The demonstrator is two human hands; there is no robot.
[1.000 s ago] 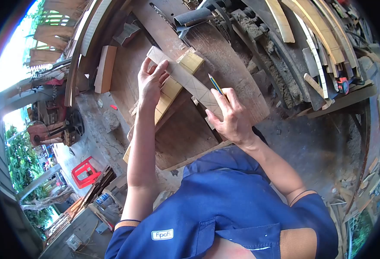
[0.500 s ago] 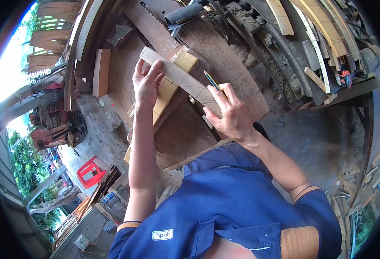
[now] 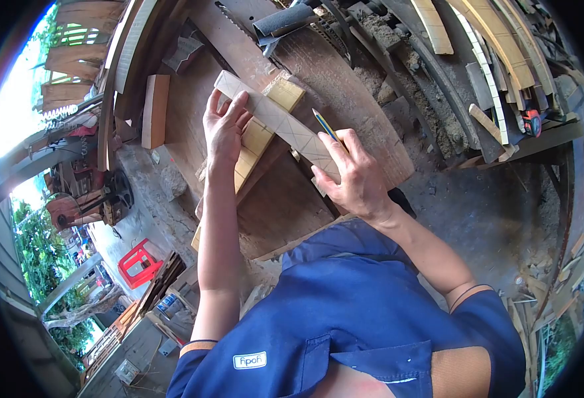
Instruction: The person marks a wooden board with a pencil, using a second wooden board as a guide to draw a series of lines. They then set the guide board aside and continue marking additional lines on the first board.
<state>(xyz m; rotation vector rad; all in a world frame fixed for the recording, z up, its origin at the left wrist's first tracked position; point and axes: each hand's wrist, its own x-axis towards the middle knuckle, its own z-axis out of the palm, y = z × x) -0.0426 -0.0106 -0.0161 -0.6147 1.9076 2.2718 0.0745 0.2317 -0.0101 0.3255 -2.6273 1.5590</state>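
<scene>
The left hand [image 3: 226,132] is outstretched at upper centre-left, the right hand [image 3: 356,174] curled around a pencil [image 3: 326,124] near centre, and the marked strip [image 3: 282,123] slanting between is pinched by both.

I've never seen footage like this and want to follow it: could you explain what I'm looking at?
There is no machine working here, just a person's bare hands. The camera sits on their head, looking forward and down, so their dark blue cloth shirt fills the bottom. The left hand holds the far end of a flat, pale wooden strip marked with crossing lines. The right hand grips its near end, along with a slim blue-and-yellow pencil. Below the strip, a long yellow wooden bar lies over a brown wooden surface.
</scene>
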